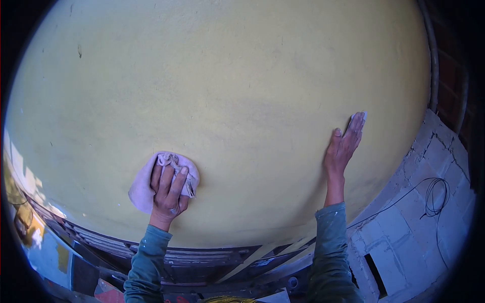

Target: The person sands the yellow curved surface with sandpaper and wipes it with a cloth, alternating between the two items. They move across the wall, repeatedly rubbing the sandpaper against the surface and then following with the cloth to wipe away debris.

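My left hand presses a crumpled pinkish-purple cloth against the large yellow wall, its fingers wrapped over the folds. To the right and higher up, my right hand rests against the same wall. Its fingers are held together and pointing up, with the thumb apart. A small whitish piece shows at its fingertips, mostly hidden by the fingers. Dark smudges mark the wall between and around my hands.
At the right, grey blocks with cracks carry a coiled black cable. Pipes run up the right edge. Below the wall lie dark slats, and boards and painted panels stand at the lower left.
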The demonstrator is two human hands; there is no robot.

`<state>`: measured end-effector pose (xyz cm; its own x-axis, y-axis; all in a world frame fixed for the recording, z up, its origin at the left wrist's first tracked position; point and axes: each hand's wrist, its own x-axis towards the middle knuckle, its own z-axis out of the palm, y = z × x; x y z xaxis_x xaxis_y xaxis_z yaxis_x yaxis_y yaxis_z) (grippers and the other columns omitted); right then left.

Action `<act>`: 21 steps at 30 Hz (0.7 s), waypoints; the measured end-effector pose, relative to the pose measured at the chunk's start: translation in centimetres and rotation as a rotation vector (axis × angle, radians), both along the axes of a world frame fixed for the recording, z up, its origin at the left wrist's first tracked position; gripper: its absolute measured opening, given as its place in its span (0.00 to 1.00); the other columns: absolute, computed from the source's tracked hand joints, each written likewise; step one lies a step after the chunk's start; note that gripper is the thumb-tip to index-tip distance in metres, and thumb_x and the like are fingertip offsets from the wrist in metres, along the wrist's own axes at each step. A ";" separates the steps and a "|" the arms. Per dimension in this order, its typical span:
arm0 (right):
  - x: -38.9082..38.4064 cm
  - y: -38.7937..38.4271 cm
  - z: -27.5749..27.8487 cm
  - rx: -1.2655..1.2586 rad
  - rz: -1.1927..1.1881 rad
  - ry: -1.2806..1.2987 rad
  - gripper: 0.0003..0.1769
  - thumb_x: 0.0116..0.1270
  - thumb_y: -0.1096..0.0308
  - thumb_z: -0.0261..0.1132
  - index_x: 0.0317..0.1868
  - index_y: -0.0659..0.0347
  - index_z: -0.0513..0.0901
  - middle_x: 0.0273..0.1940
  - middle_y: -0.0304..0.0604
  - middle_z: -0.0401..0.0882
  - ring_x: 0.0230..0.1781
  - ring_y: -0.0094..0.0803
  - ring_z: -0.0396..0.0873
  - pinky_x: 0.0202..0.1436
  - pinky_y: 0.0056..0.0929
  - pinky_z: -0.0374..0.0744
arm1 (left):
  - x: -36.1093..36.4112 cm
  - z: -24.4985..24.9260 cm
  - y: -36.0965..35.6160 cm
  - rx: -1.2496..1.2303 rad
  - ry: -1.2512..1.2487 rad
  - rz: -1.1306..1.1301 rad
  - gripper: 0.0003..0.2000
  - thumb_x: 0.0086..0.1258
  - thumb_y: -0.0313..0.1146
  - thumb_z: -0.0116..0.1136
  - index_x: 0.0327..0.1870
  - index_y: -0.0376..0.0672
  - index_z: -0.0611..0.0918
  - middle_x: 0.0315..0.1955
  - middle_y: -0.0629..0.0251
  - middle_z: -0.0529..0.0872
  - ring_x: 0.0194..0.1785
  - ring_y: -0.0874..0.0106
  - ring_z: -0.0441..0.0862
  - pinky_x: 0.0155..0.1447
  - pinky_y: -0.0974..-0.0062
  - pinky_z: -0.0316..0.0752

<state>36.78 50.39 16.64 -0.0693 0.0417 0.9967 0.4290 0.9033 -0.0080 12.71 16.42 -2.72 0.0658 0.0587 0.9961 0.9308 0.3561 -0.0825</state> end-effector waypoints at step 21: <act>-0.1 -1.5 -5.7 0.126 0.056 -0.179 0.48 0.80 0.35 0.46 0.84 0.65 0.52 0.85 0.58 0.47 0.86 0.53 0.44 0.84 0.62 0.40 | -0.4 -0.7 0.2 -0.014 0.006 0.016 0.22 0.71 0.31 0.53 0.66 0.38 0.81 0.67 0.44 0.77 0.74 0.37 0.68 0.79 0.44 0.60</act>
<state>36.72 48.89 10.91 -0.2443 -0.0915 0.9654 0.3623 0.9148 0.1784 12.36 16.57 -3.40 0.0705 0.0733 0.9948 0.9246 0.3695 -0.0928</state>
